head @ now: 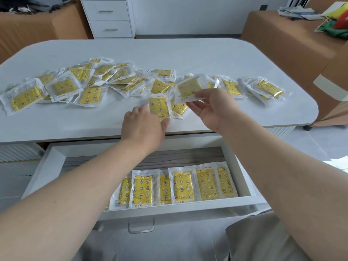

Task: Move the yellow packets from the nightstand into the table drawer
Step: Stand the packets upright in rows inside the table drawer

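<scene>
Left grip [143, 127]: curls round one yellow star-and-moon packet in clear plastic wrap [159, 108], thumb at its near end, close over the white round-cornered surface [188, 53]. Right grip [216, 107]: pinches a second such packet [189, 88] by its clear margin between thumb and fingertips, other fingers loosely spread. Dozens more packets [90, 81] strewn and overlapping across the surface. Below, an open white drawer [47, 166] holding a row of packets [181, 186] side by side along its front.

Weakest point, probably, the right pinch: slick film and so thin a hold, hence a risk of dropping short of the drawer onto the floor. Risk too of brushing the loose packet [178, 110] lying between both hands off the near edge. Risk of ruffling the tidy row when setting two down together.
</scene>
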The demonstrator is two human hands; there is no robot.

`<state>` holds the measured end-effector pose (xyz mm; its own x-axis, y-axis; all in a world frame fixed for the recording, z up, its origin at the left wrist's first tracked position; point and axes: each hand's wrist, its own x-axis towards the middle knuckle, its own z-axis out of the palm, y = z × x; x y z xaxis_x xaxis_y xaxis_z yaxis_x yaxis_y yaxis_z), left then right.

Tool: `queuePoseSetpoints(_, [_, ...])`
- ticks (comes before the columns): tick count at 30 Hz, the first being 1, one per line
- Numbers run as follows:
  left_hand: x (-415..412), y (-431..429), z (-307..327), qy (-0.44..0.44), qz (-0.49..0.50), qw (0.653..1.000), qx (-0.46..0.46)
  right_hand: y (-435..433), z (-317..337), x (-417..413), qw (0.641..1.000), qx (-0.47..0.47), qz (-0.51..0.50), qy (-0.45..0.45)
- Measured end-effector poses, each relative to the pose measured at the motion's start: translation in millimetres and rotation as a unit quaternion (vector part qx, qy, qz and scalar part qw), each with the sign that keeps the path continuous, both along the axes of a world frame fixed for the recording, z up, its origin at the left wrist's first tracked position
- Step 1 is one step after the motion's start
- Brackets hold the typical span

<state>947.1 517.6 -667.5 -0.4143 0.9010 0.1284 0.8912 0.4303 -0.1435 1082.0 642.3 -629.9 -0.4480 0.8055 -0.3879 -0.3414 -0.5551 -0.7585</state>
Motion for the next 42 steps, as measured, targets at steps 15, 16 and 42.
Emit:
queuePoseSetpoints(15, [-9.7, -7.1, 4.9, -0.069, 0.026, 0.997, 0.02, -7.0, -2.0, 3.5, 0.996, -0.02, 0.022, -0.083])
queuePoseSetpoints(16, [-10.0, -6.9, 5.7, -0.079, 0.035, 0.996, 0.027, -7.1, -2.1, 4.2, 0.996, -0.022, 0.025, -0.085])
queuePoseSetpoints(42, [-23.4, -14.0, 16.6, -0.435, 0.113, 0.884, 0.128, -14.1, -1.7, 12.9, 0.951, 0.147, 0.202, -0.181])
